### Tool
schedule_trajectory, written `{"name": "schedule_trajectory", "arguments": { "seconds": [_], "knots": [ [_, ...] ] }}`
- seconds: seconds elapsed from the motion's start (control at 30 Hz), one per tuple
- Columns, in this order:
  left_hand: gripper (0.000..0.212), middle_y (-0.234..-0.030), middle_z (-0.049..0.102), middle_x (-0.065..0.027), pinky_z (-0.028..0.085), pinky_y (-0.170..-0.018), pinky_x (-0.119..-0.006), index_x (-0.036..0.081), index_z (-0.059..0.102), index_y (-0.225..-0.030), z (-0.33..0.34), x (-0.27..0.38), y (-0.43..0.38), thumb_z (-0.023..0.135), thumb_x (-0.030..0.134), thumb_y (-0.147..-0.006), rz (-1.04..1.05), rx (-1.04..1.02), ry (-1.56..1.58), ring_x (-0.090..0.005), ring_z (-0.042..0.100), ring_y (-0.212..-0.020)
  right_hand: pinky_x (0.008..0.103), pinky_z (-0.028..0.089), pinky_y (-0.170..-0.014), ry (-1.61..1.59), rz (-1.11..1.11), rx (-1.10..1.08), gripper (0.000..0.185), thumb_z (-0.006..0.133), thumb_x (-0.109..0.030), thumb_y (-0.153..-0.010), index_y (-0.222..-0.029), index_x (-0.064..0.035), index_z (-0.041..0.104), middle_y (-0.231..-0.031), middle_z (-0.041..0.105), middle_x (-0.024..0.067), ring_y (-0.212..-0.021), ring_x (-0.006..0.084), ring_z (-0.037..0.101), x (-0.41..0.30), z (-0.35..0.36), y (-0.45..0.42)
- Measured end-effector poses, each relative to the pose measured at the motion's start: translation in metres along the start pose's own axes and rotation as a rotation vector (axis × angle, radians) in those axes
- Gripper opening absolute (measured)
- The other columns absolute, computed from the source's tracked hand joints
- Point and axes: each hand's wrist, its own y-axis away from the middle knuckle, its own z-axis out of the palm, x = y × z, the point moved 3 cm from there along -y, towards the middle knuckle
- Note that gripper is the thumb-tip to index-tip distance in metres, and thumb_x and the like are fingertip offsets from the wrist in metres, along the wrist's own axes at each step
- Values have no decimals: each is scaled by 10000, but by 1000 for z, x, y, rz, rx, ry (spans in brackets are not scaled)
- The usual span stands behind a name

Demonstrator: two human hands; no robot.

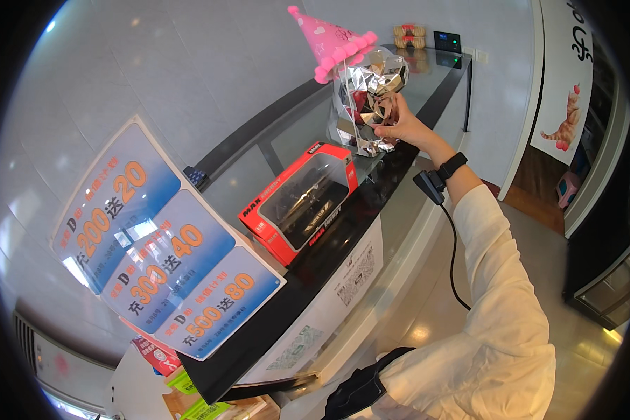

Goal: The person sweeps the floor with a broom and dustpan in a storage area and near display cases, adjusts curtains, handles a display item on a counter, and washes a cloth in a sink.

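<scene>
My right hand point(407, 126) grips the lower side of a faceted, mirror-silver figure point(370, 100), thumb in front and fingers partly hidden behind it. A pink party cone hat point(333, 44) with pompom trim sits tilted on top of the figure. The figure stands at the edge of a glass-topped counter point(299, 123) with a black border. Beside it is a red box point(299, 199) with a clear window showing a dark model vehicle inside. A black band with a cabled device point(438, 176) is on my right wrist. My left hand is out of view.
A blue and white price board point(157, 241) stands on the counter's near end. Stacked clear food boxes point(409, 37) and a small black terminal point(447, 42) sit at the far end. Printed codes point(354, 275) hang on the counter front. Green-labelled packages point(205, 407) lie below.
</scene>
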Motion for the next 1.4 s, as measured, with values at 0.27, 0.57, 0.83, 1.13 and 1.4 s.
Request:
{"name": "schedule_trajectory", "arguments": {
  "seconds": [0.27,0.57,0.83,1.13,1.4],
  "knots": [
    [98,-799,570,-134,452,-662,-311,3,556,-780,13,11,10,502,82,-800,20,-8,-69,-231,554,-719,324,434,-831,-27,-199,203,818,803,-195,-570,-1083,-9,194,-1073,423,146,-983,211,506,-19,17,-7],
    [102,-784,570,-134,449,-657,-312,6,560,-752,33,29,20,505,80,-795,78,-43,-129,-235,553,-713,315,388,-869,83,-182,276,1185,815,-199,-541,-1267,72,-81,-1150,418,190,-1016,218,482,-11,14,0],
    [110,-771,570,-133,447,-653,-313,8,564,-727,63,50,27,508,77,-791,196,-96,-206,-238,552,-709,367,291,-939,108,-197,382,1142,825,-322,-479,-1272,40,87,-1144,391,218,-1068,276,425,0,12,15],
    [122,-756,571,-133,444,-648,-313,11,568,-699,85,65,46,512,75,-786,360,-140,-397,-242,550,-703,349,351,-909,54,-193,219,1226,830,-259,-486,-1305,25,-37,-1239,299,253,-1096,286,424,-16,0,19],
    [115,-737,555,-145,419,-666,-322,-38,586,-756,132,100,67,523,57,-737,234,-206,-227,-245,516,-690,301,425,-818,-224,-213,-100,1192,788,-113,-577,-1291,-1,-160,-1028,482,180,-910,225,540,-25,5,-3]
  ]
}}
